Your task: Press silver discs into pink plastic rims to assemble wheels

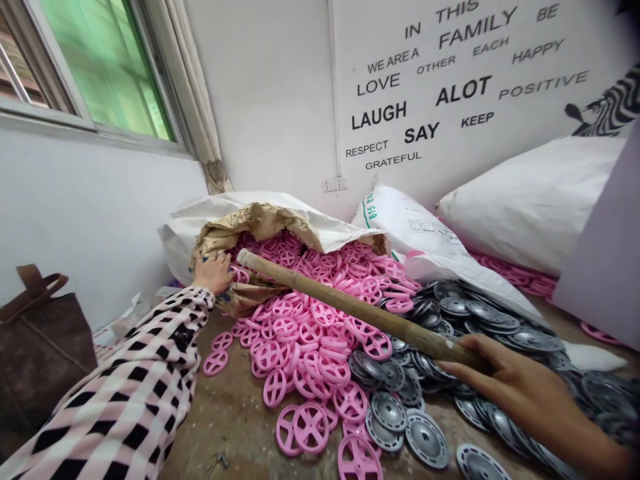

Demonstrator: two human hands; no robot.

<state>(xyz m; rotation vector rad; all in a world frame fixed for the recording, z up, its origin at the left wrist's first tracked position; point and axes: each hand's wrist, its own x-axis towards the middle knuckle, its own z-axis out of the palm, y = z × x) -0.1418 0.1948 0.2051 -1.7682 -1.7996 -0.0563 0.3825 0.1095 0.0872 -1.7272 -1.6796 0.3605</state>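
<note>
"Over the pile of pink wheels [310, 333], what is seen?"

"A wooden pole [325, 293] is held slantwise, its far tip brought near the mouth of the torn sack [185, 223] behind the pile."

"By which hand is it held?"

"By the right hand [505, 383], at the right of the pile — the near end is clasped between thumb and fingers."

"And how is the left hand [213, 272] placed?"

"At the pile's back left, its fingers are laid over the sack's torn edge; whether that edge is firmly gripped cannot be told."

"Are all the wheels contained?"

"No. Some are seen inside the sack, but many are spilled in front of it, and two [216, 362] are left just beside the pile's left edge."

"What else is found around the pile?"

"To its right, grey discs [427, 437] are heaped, some touching it; behind those, a printed sack [395, 213] is propped. Well to its left, a brown bag [45, 347] is seen."
</note>
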